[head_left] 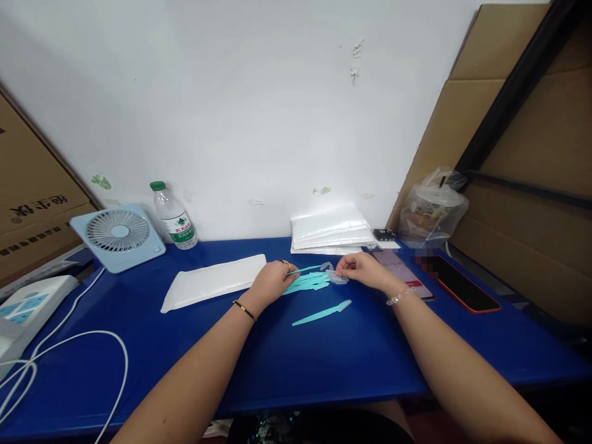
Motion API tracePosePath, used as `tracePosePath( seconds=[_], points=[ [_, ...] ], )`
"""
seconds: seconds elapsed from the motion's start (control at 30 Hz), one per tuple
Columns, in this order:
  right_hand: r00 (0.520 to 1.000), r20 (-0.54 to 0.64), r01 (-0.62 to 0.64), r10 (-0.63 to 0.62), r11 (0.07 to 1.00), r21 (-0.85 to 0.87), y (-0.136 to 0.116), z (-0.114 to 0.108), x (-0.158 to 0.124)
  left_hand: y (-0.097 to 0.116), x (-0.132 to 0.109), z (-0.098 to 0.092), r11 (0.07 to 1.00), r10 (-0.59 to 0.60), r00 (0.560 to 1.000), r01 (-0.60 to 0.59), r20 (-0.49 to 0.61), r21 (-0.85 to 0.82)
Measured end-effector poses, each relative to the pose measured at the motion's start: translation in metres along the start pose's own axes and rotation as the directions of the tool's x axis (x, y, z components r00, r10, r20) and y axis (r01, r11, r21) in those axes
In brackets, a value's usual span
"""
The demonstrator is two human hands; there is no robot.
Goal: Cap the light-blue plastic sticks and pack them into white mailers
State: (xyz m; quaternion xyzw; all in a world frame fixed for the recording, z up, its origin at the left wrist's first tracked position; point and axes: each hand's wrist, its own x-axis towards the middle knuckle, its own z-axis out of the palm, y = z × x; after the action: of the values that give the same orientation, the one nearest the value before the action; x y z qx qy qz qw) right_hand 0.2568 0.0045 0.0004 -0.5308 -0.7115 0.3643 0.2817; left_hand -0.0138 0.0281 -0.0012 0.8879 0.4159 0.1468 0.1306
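My left hand [272, 282] is closed, pinching the handle of a thin turquoise eyebrow razor [306, 269]. Under it lies a pile of similar turquoise razors [311, 282], partly hidden by my fingers. At the pile's right end are several small clear plastic caps [337, 279]. My right hand [358, 269] has its thumb and fingers pinched at these caps and seems to grip one. Nearer to me, a single turquoise razor [322, 313] lies apart on the blue table [319, 364]. A white padded envelope [215, 282] lies flat just left of my left hand.
Behind the pile, white padded envelopes [330, 229] are stacked against the wall. Two phones, one lit [402, 274] and one dark [467, 285], lie right, before a bagged cup [432, 213]. Left stand a water bottle [174, 216], a fan [118, 237] and a power strip [32, 308] with cables.
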Motion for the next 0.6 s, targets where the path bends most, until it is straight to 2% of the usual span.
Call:
tracePosePath(
  seconds=[0.07,0.13,0.2,0.27,0.33,0.43,0.5,0.6],
  points=[
    [1.000,0.016,-0.002,0.002,1.000,-0.028,-0.002,-0.004,-0.003,-0.003,0.000,0.002,0.999,0.030,0.999,-0.029,-0.018,0.023],
    [0.993,0.103,0.070,-0.064,0.996,-0.057,-0.006,-0.007,-0.008,-0.003,-0.002,0.007,0.998,0.066,0.998,-0.066,-0.003,0.014],
    [0.958,0.247,0.172,-0.142,0.980,-0.103,-0.011,-0.007,-0.013,-0.003,-0.002,0.012,0.995,0.099,0.995,-0.099,0.030,-0.016],
    [0.912,0.375,0.243,-0.165,0.955,-0.171,-0.014,-0.005,-0.017,-0.002,-0.003,0.015,0.992,0.126,0.990,-0.124,0.060,-0.037],
    [0.889,0.432,0.263,-0.150,0.941,-0.215,-0.015,-0.001,-0.018,0.000,-0.003,0.014,0.992,0.124,0.991,-0.121,0.055,-0.040],
    [0.898,0.420,0.238,-0.135,0.949,-0.206,-0.016,0.006,-0.016,0.008,-0.005,0.007,0.994,0.091,0.996,-0.093,-0.023,-0.055],
    [0.923,0.360,0.199,-0.132,0.967,-0.157,-0.017,0.012,-0.014,0.015,-0.008,0.002,0.991,0.097,0.994,-0.101,-0.049,-0.090],
    [0.966,0.227,0.134,-0.125,0.991,-0.027,-0.021,0.018,-0.012,0.024,-0.011,-0.001,0.985,0.127,0.990,-0.120,0.054,-0.120]
  ],
)
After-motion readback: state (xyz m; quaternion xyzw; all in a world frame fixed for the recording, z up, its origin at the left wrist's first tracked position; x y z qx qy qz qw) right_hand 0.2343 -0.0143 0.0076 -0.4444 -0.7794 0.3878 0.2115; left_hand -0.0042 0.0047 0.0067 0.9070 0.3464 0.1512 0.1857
